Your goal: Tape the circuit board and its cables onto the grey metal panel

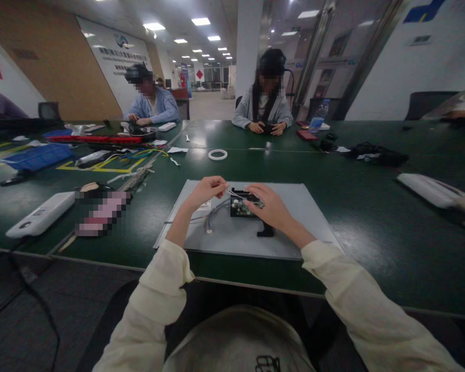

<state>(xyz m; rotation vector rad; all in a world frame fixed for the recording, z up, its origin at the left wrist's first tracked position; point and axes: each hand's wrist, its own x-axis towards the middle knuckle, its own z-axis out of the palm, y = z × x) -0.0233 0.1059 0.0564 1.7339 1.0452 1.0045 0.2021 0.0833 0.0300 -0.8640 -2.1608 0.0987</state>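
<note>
A small black box with a circuit board and pale parts inside rests on a grey board. My left hand is closed in a pinch just left of the box, at one end of a thin pale wire-like strand that crosses its upper part. Over the right side of the box, my right hand curves with thumb and fingers apart; whether it touches the box I cannot tell. Grey cables run left from the box, one ending in a white connector. A black bracket-shaped piece lies below the box.
Beyond the board, a white ring lies on the green table. White devices lie left and right. A blue tray and tangled cables are at far left. Two people sit opposite; a bottle stands near one.
</note>
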